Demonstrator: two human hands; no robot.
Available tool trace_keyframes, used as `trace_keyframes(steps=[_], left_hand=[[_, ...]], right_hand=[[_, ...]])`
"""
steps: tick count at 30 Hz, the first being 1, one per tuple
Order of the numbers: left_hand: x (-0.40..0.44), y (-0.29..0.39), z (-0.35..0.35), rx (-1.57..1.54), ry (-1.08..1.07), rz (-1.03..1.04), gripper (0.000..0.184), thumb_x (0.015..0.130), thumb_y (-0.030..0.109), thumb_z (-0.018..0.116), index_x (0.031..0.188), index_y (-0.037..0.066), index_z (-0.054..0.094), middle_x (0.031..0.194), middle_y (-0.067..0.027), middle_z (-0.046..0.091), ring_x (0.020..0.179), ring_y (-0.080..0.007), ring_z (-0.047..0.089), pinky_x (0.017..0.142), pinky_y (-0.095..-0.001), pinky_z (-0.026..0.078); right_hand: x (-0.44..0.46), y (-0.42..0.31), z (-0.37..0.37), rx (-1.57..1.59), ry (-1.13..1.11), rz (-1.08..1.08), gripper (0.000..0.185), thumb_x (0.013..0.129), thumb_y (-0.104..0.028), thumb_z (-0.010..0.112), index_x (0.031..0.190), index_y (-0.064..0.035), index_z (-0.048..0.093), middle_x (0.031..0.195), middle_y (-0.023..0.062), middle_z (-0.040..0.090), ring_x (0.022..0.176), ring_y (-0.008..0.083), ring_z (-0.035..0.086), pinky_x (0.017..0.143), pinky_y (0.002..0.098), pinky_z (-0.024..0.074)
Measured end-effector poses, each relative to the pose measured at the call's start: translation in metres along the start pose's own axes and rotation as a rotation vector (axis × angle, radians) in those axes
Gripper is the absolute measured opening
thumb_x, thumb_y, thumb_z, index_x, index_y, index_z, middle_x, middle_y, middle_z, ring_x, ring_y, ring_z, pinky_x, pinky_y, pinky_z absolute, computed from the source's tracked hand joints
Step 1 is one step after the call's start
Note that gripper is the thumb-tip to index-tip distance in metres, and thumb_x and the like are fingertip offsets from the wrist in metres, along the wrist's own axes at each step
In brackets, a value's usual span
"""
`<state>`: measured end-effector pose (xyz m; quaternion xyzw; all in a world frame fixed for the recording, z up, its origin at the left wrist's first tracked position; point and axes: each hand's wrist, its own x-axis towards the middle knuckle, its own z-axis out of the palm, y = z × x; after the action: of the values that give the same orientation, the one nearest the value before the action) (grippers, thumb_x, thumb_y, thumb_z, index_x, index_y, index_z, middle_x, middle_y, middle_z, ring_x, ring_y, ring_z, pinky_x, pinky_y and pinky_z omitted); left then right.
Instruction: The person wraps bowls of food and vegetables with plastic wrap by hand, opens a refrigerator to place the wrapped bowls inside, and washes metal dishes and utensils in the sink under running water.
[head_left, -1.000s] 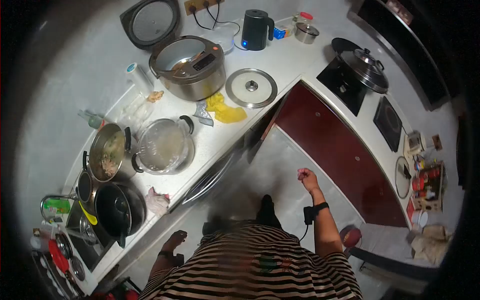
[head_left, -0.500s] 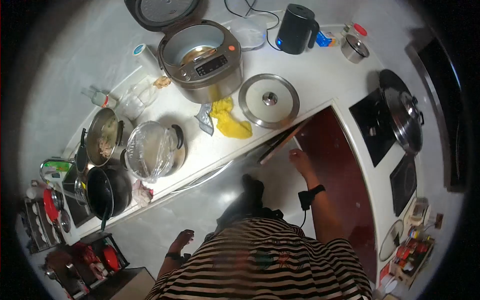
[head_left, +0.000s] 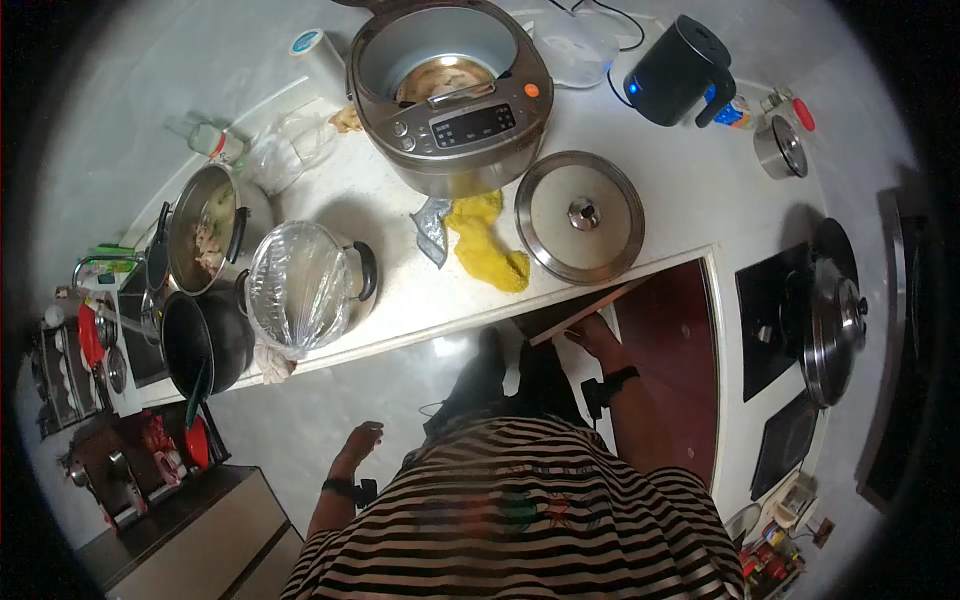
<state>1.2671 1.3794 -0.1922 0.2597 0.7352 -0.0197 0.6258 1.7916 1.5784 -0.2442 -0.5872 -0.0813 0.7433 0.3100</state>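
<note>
My right hand [head_left: 594, 337] is low in front of the counter, at the edge of a partly open cabinet door [head_left: 570, 312]; its fingertips are partly lost against the dark door. Bent fingers show on my left hand [head_left: 362, 441], held over the floor below the counter, with nothing visible in them. Above my right hand, a round lid [head_left: 582, 215] lies on the counter beside a yellow cloth [head_left: 487, 245]. Behind the cloth stands an open rice cooker [head_left: 455, 130] with some brownish content.
On the counter's left are a plastic-covered pot [head_left: 300, 285], a pot of food [head_left: 208, 225] and a black pan [head_left: 205, 340]. A kettle [head_left: 675, 75] stands at the back right. A lidded wok [head_left: 835, 330] sits on the right stove.
The view has turned and come closer to the counter and rice cooker. My right hand has moved to the cabinet door's edge. My left hand stays low and empty-looking.
</note>
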Motion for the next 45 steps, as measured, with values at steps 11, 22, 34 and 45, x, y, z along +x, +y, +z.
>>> trace_keyframes(steps=[11,22,34,45], left_hand=[[-0.009,-0.018,0.048,-0.107,0.021,0.134,0.029,0.081,0.021,0.052,0.107,0.01,0.057,0.09,-0.003,0.061,0.077,-0.015,0.06,0.057,-0.0292,0.044],[-0.001,0.069,0.053,-0.052,0.042,0.02,0.026,0.083,0.018,0.053,0.106,0.006,0.057,0.094,-0.006,0.061,0.074,-0.0154,0.061,0.054,-0.0284,0.047],[0.05,0.067,0.083,0.412,0.047,0.528,0.022,0.079,0.008,0.054,0.1,0.007,0.061,0.096,-0.0073,0.062,0.082,-0.0179,0.061,0.063,-0.0325,0.052],[-0.046,0.067,0.158,0.377,0.241,0.506,0.025,0.082,0.015,0.055,0.104,0.003,0.059,0.102,-0.007,0.062,0.076,-0.0202,0.063,0.068,-0.0337,0.053]], right_hand=[[0.063,-0.004,-0.029,-0.549,-0.43,-0.428,0.042,0.082,-0.015,0.059,0.12,-0.0102,0.044,0.112,0.0044,0.054,0.106,0.0195,0.052,0.087,0.0348,0.0432],[-0.026,-0.106,-0.01,-1.162,-0.424,-0.092,0.046,0.079,-0.026,0.063,0.117,-0.0039,0.05,0.114,0.0098,0.054,0.1,0.0218,0.054,0.084,0.0339,0.0444],[-0.021,-0.406,-0.023,-0.518,0.701,-1.243,0.053,0.077,-0.018,0.067,0.121,-0.0051,0.04,0.082,0.0055,0.056,0.089,0.0214,0.055,0.08,0.0338,0.0451],[0.058,-0.467,-0.028,0.023,0.568,-1.319,0.03,0.073,-0.018,0.071,0.096,-0.002,0.063,0.078,0.0005,0.059,0.059,0.008,0.049,0.049,0.0239,0.0373]])
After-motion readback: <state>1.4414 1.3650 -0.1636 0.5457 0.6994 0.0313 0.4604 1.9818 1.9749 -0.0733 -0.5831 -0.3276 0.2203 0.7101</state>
